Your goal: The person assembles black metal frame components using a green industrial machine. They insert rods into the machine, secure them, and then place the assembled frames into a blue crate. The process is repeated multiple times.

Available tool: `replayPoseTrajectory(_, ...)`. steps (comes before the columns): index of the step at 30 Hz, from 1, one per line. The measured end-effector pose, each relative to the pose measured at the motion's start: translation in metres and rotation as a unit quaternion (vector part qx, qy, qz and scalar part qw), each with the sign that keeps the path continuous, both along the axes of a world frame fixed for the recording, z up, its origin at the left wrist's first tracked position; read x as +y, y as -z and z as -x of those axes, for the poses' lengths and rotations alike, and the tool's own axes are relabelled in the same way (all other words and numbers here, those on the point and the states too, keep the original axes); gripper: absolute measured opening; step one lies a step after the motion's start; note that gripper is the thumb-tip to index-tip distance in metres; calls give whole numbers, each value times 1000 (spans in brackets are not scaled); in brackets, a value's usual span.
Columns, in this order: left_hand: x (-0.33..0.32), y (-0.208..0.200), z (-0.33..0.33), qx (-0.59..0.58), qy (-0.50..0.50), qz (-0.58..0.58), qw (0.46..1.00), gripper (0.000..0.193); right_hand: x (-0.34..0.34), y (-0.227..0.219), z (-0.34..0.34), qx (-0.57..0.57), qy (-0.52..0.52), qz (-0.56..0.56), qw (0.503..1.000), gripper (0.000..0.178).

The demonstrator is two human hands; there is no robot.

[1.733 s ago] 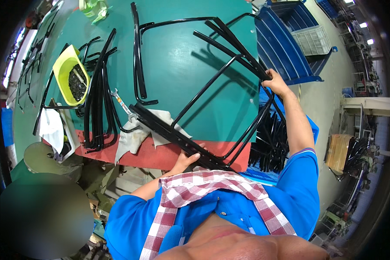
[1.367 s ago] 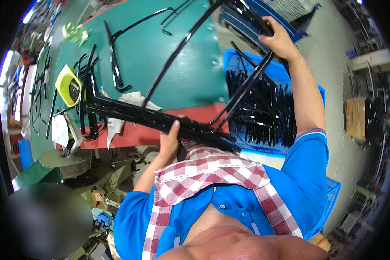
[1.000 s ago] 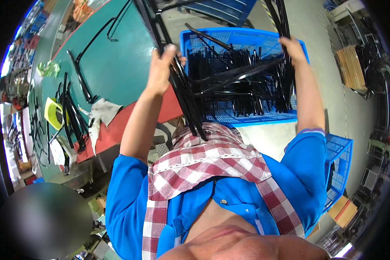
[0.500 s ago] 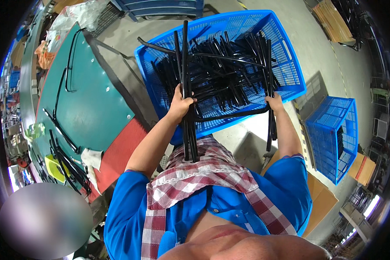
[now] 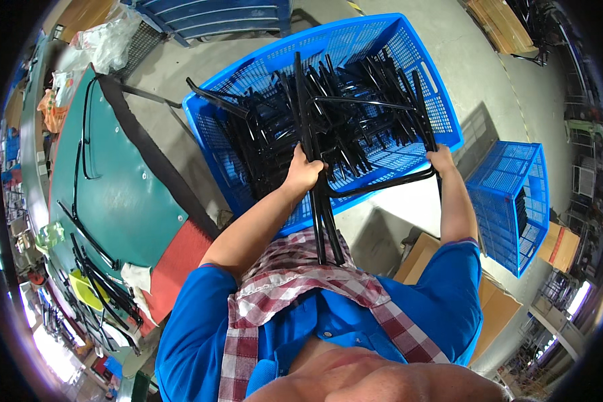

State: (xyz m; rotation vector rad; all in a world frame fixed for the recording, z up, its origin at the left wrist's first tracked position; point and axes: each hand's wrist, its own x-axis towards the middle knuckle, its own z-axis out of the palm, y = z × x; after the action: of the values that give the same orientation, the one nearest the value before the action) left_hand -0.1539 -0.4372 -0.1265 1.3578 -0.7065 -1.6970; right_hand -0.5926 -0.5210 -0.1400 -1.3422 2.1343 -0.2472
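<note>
Left hand (image 5: 303,171) is closed on the bundled bars of a black metal frame (image 5: 321,201); right hand (image 5: 441,159) grips its far corner. The frame hangs over the blue crate (image 5: 442,100) ahead. Likely rigid, awkward, moderately heavy: hold both ends.

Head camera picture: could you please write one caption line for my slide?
Both hands, left hand and right hand, hold a black metal frame over a blue crate of similar frames.
</note>
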Motion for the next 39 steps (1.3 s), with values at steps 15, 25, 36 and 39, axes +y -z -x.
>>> replayPoseTrajectory(15, 95, -13, -65, -421, 108, 263, 861, 57, -68, 23, -256, -29, -264, 65, 962, 37)
replayPoseTrajectory(25, 223, -28, -184, -698, 10, 183, 692, 53, -99, 82, -485, -196, -305, -50, 931, 51)
replayPoseTrajectory(36, 208, -27, -174, -630, -56, 221, 742, 40, -72, 56, -562, -408, -128, -325, 844, 16)
replayPoseTrajectory(39, 203, -31, -169, -627, -55, 227, 743, 37, -54, 13, -524, -462, -146, -268, 832, 13)
